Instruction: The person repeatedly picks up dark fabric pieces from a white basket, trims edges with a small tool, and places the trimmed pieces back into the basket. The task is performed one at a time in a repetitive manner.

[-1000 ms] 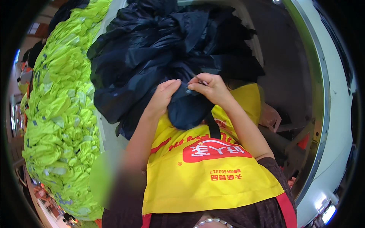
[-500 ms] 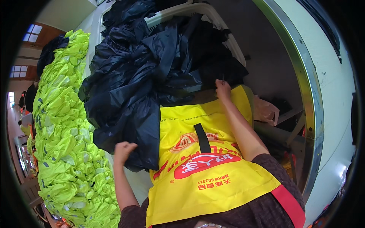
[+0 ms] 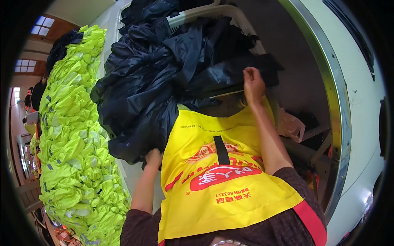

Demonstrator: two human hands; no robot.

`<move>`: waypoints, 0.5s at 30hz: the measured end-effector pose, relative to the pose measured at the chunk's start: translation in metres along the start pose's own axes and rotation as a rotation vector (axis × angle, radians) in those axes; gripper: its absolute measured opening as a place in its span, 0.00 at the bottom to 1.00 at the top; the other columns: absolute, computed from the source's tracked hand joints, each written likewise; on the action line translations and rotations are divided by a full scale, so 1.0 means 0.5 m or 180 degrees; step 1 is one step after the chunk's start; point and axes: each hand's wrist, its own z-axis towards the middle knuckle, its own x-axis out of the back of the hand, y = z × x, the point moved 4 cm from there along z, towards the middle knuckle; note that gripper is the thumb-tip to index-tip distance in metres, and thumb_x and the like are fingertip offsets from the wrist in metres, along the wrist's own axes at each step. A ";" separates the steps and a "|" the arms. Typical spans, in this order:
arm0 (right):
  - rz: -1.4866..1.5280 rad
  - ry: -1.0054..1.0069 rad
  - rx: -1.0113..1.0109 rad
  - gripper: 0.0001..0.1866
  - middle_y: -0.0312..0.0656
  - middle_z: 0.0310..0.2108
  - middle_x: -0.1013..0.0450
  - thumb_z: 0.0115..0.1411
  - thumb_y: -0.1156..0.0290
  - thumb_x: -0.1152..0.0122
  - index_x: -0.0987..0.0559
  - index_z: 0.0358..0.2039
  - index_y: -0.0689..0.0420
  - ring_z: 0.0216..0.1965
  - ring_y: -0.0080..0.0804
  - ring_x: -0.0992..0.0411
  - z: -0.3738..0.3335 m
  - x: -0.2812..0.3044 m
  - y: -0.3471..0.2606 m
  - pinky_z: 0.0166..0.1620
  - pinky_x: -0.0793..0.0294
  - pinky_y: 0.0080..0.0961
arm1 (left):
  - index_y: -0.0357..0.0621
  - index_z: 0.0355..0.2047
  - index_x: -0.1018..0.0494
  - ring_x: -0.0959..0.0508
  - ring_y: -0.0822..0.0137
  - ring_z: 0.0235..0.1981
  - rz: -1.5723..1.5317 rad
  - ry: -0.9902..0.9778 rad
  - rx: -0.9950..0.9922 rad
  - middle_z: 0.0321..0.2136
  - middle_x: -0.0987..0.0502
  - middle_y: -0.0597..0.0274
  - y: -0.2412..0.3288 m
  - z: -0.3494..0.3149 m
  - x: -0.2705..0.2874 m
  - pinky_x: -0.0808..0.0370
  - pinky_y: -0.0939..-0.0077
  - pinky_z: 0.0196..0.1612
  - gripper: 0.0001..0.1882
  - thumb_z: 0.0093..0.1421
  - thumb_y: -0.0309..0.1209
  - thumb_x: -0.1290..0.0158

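Between my two hands hangs a heap of dark navy fabric (image 3: pixel 164 82), thin and glossy like raincoat cloth, spilling out of a white plastic basket (image 3: pixel 230 16) and down over the table edge (image 3: pixel 127 172). My left hand (image 3: pixel 153 158) is closed on the lowest fold of that fabric, fingers curled into it from below, so the hem bunches just above my knuckles. My right hand (image 3: pixel 253 84) is up and well apart from the left, pinching a dark edge of the same heap between thumb and fingertips; the cloth runs away from that pinch to the left. Judging by the two holds, one low and one high, I am spreading the piece to find its outline, with most of its bulk lying above the left grip and left of the right one. Below both hands my yellow apron (image 3: pixel 221 180) covers my front. Left of the left hand, beyond the fabric, lies a long pile of fluorescent yellow-green vests (image 3: pixel 74 143).
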 end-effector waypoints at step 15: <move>-0.0242 -0.2957 0.4208 0.02 0.38 0.36 0.26 0.48 0.71 0.45 0.25 0.24 0.51 0.40 0.30 0.29 -0.305 -0.030 -0.262 0.35 0.25 0.21 | 0.45 0.60 0.49 0.35 0.61 0.49 -0.3258 0.1483 -0.2011 0.55 0.44 0.51 0.319 -0.207 0.528 0.32 0.76 0.39 0.51 0.40 0.50 0.37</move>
